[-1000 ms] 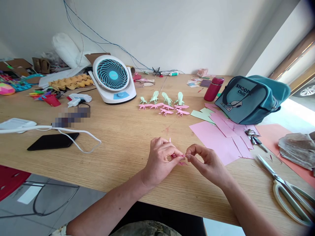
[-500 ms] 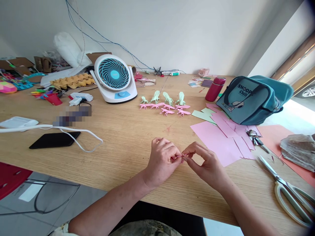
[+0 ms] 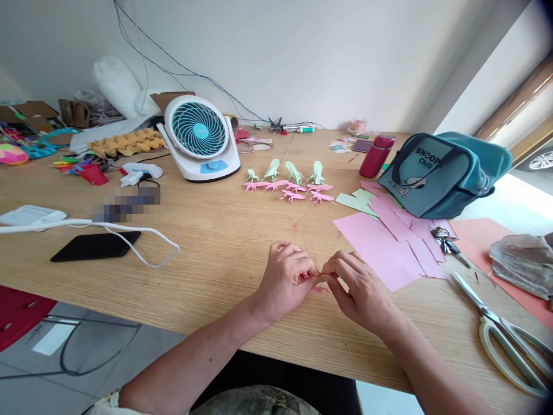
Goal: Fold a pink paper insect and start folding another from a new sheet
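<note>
Between my two hands is a small folded pink paper piece (image 3: 320, 289), mostly hidden by the fingers. My left hand (image 3: 288, 278) is closed around it, thumb and forefinger pinching near its right side. My right hand (image 3: 355, 282) meets it there, thumb and forefinger pinched together on a thin part of the same paper. Beyond the hands stand several folded pink paper insects (image 3: 292, 196) in rows. Behind those are several pale green paper insects (image 3: 294, 172). Pink paper sheets (image 3: 375, 248) and green paper strips (image 3: 356, 204) lie to the right of my hands.
White-handled scissors (image 3: 496, 323) lie at the right, near keys (image 3: 447, 241). A teal bag (image 3: 436, 173) and red flask (image 3: 377, 156) stand behind the paper. A white fan (image 3: 201, 138) is at back left; a black phone-like slab (image 3: 95, 246) and white cable (image 3: 168, 245) lie left.
My right hand's fingers have turned and curled more, meeting the left fingertips. More of the pink paper now shows below the fingertips. The view has shifted very slightly.
</note>
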`<control>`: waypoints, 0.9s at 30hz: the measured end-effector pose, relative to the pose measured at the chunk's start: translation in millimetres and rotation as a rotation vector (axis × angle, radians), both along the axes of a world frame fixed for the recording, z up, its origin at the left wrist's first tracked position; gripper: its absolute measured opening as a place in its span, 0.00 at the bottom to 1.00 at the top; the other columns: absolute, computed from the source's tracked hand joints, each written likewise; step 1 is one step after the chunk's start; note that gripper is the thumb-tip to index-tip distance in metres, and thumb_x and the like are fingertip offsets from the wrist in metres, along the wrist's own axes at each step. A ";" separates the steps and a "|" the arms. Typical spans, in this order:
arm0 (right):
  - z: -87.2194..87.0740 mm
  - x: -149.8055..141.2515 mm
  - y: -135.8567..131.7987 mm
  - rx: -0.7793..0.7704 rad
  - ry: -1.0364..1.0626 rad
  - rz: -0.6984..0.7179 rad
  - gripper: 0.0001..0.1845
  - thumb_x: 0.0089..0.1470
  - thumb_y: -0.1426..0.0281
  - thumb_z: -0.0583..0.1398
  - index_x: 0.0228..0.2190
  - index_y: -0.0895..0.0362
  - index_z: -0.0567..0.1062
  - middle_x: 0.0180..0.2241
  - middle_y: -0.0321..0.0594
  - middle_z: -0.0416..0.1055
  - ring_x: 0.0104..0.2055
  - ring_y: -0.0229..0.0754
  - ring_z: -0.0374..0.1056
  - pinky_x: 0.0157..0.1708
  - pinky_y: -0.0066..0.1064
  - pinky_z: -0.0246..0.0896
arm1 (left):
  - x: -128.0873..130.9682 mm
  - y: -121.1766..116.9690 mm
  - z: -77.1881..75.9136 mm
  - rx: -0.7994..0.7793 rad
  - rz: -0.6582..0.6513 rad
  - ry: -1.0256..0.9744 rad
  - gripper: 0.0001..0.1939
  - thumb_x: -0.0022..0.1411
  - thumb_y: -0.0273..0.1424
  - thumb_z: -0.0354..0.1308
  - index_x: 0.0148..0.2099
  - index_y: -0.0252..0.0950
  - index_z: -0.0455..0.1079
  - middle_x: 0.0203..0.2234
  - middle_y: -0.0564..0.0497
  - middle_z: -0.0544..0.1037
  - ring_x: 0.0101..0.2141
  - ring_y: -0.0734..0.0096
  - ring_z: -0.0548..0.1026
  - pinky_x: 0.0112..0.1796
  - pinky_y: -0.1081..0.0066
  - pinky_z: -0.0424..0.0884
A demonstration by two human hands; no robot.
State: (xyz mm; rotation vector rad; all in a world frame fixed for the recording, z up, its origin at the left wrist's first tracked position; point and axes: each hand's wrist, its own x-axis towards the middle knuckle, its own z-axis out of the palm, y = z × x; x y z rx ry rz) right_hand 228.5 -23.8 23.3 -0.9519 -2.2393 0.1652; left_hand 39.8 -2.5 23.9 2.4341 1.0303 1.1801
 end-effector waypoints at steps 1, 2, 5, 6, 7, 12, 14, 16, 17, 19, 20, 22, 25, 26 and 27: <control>0.3 0.0 0.0 -0.031 0.026 0.004 0.07 0.63 0.77 0.53 0.34 0.55 0.65 0.30 0.37 0.67 0.32 0.40 0.61 0.34 0.35 0.54 | -0.1 0.3 0.3 -0.008 -0.009 0.007 0.17 0.66 0.35 0.61 0.25 0.36 0.68 0.22 0.57 0.76 0.30 0.72 0.69 0.45 0.64 0.58; 0.7 -0.2 0.0 -0.064 0.054 0.007 0.07 0.63 0.77 0.54 0.33 0.55 0.65 0.30 0.36 0.66 0.31 0.40 0.61 0.33 0.34 0.54 | -0.1 0.5 0.6 -0.020 -0.016 0.014 0.17 0.66 0.36 0.60 0.25 0.36 0.67 0.21 0.57 0.75 0.30 0.72 0.69 0.44 0.64 0.58; 1.2 -1.6 -0.1 -0.185 0.138 0.013 0.08 0.63 0.76 0.54 0.31 0.54 0.64 0.30 0.36 0.64 0.31 0.39 0.61 0.32 0.33 0.54 | 0.3 0.6 1.6 -0.075 -0.032 0.019 0.19 0.67 0.37 0.59 0.24 0.36 0.67 0.21 0.56 0.74 0.29 0.73 0.69 0.44 0.65 0.59; 1.2 -2.1 -0.3 -0.225 0.161 0.014 0.08 0.64 0.75 0.53 0.31 0.54 0.64 0.30 0.36 0.64 0.31 0.39 0.61 0.32 0.32 0.55 | 0.5 0.4 1.9 -0.095 -0.038 0.016 0.19 0.67 0.37 0.59 0.24 0.36 0.66 0.21 0.56 0.74 0.29 0.73 0.69 0.44 0.65 0.59; 1.1 -2.3 -0.4 -0.262 0.182 0.016 0.09 0.64 0.74 0.53 0.31 0.54 0.64 0.30 0.36 0.64 0.31 0.39 0.61 0.32 0.32 0.55 | 0.7 0.3 2.1 -0.112 -0.043 0.011 0.19 0.67 0.37 0.59 0.24 0.36 0.66 0.22 0.56 0.74 0.29 0.73 0.69 0.45 0.65 0.60; 0.0 2.2 0.7 -0.372 0.368 -0.014 0.10 0.67 0.67 0.53 0.33 0.53 0.69 0.31 0.37 0.67 0.33 0.39 0.64 0.35 0.32 0.59 | 0.2 0.7 1.4 -0.181 -0.064 -0.082 0.16 0.65 0.35 0.62 0.25 0.37 0.67 0.23 0.55 0.76 0.31 0.72 0.71 0.46 0.64 0.62; 0.9 5.6 1.6 -0.396 0.465 -0.068 0.10 0.67 0.64 0.53 0.37 0.53 0.72 0.35 0.38 0.69 0.36 0.40 0.66 0.38 0.32 0.61 | -0.6 2.2 0.0 -0.223 -0.041 -0.169 0.15 0.64 0.34 0.63 0.25 0.37 0.69 0.23 0.55 0.76 0.30 0.71 0.72 0.46 0.64 0.64; 2.6 7.4 1.9 -0.407 0.503 -0.096 0.10 0.67 0.62 0.53 0.40 0.52 0.72 0.36 0.38 0.70 0.39 0.41 0.66 0.40 0.33 0.62 | -1.8 4.3 -1.5 -0.265 -0.006 -0.259 0.13 0.63 0.34 0.64 0.26 0.38 0.71 0.23 0.54 0.76 0.31 0.70 0.72 0.43 0.65 0.66; 3.4 7.0 1.7 -0.405 0.495 -0.094 0.10 0.66 0.61 0.55 0.39 0.52 0.72 0.36 0.38 0.70 0.39 0.41 0.66 0.41 0.33 0.62 | -2.5 5.4 -2.2 -0.284 0.006 -0.295 0.12 0.62 0.34 0.65 0.27 0.38 0.72 0.23 0.54 0.76 0.32 0.69 0.73 0.42 0.66 0.66; 4.0 3.5 0.7 -0.383 0.436 -0.078 0.08 0.63 0.61 0.59 0.37 0.53 0.73 0.36 0.38 0.70 0.40 0.42 0.66 0.42 0.33 0.61 | -3.4 7.0 -3.0 -0.318 0.011 -0.362 0.11 0.62 0.34 0.65 0.28 0.38 0.74 0.26 0.53 0.77 0.35 0.68 0.74 0.43 0.66 0.67; 3.4 0.5 0.1 -0.364 0.397 -0.074 0.07 0.62 0.62 0.60 0.37 0.53 0.73 0.36 0.38 0.70 0.40 0.42 0.66 0.42 0.33 0.61 | -3.5 7.3 -3.3 -0.331 0.013 -0.391 0.11 0.62 0.35 0.65 0.28 0.38 0.74 0.27 0.52 0.77 0.36 0.67 0.74 0.43 0.66 0.67; 0.3 -6.5 -0.7 -0.321 0.315 -0.083 0.06 0.60 0.64 0.62 0.36 0.53 0.73 0.36 0.39 0.70 0.40 0.43 0.66 0.41 0.34 0.61 | -2.6 6.7 -3.6 -0.359 0.014 -0.434 0.12 0.61 0.38 0.66 0.28 0.37 0.75 0.28 0.51 0.77 0.37 0.67 0.74 0.44 0.66 0.68; -7.6 -15.9 -0.5 -0.217 0.209 -0.130 0.05 0.57 0.68 0.64 0.32 0.53 0.71 0.33 0.38 0.69 0.37 0.43 0.65 0.37 0.35 0.60 | 1.1 3.8 -3.9 -0.413 0.022 -0.452 0.14 0.60 0.42 0.66 0.28 0.37 0.77 0.27 0.51 0.76 0.36 0.67 0.73 0.43 0.66 0.68; -10.1 -18.1 0.0 -0.181 0.180 -0.149 0.06 0.56 0.69 0.64 0.30 0.53 0.70 0.31 0.37 0.69 0.35 0.42 0.65 0.36 0.35 0.59 | 2.5 2.8 -3.9 -0.432 0.024 -0.452 0.14 0.59 0.42 0.66 0.28 0.37 0.77 0.27 0.51 0.75 0.35 0.67 0.73 0.42 0.66 0.68; -12.0 -19.5 0.4 -0.149 0.159 -0.167 0.08 0.56 0.70 0.63 0.27 0.53 0.68 0.30 0.36 0.68 0.34 0.42 0.65 0.34 0.34 0.58 | 3.7 2.0 -3.9 -0.448 0.026 -0.454 0.14 0.59 0.42 0.66 0.28 0.38 0.78 0.26 0.51 0.75 0.35 0.68 0.73 0.42 0.66 0.68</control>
